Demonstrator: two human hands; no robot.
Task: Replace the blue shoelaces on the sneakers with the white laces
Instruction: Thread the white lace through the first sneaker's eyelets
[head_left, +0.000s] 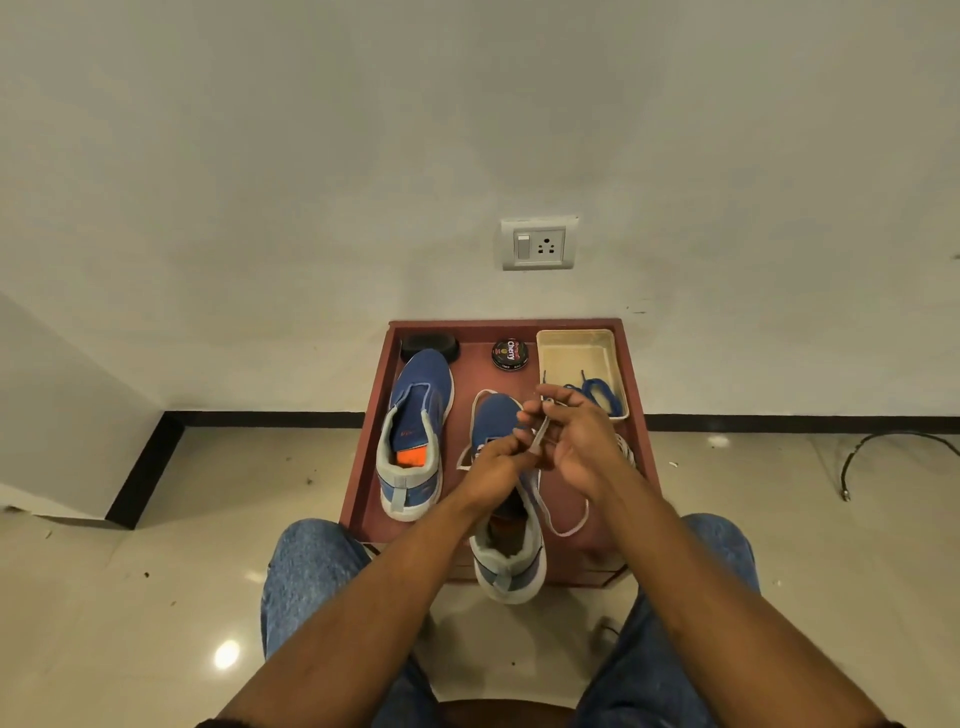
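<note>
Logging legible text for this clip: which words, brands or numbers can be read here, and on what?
"Cherry": on the lid of the round black polish tin at the back of the red tray.
Smaller print around that lid: too small to read.
Mark inside the left sneaker: blurred, unreadable.

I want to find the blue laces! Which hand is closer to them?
Right. The right hand is just in front of the blue laces in the cream tray. The left hand is farther off, over the sneaker.
</note>
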